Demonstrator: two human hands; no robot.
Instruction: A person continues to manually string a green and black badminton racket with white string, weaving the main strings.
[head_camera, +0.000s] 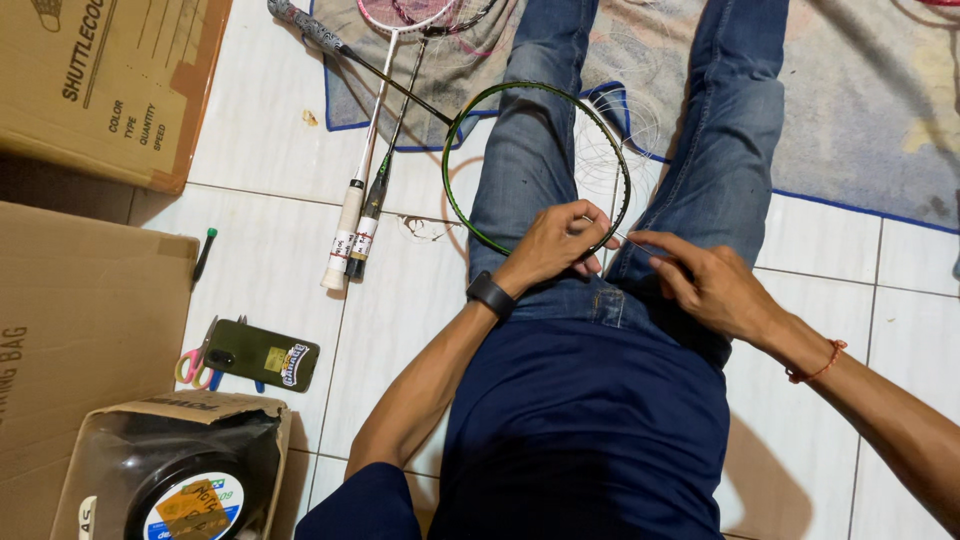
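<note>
A green-and-black badminton racket frame (470, 120), mostly unstrung, lies across my jeans-clad left leg, its shaft running up-left to a grey grip. My left hand (548, 246), with a black wristband, grips the near rim of the frame. My right hand (705, 282), a red cord on its wrist, pinches a thin white string (622, 238) right beside the rim. Loose loops of the string lie inside and past the frame's right side.
Two other rackets (362, 190) lie on the white tiles at the left, heads on a blue-edged mat (860, 110). Cardboard boxes (90, 80) stand at left. A phone (262, 354), scissors (190, 366), a small tool (204, 254) and a boxed string reel (180, 480) sit nearby.
</note>
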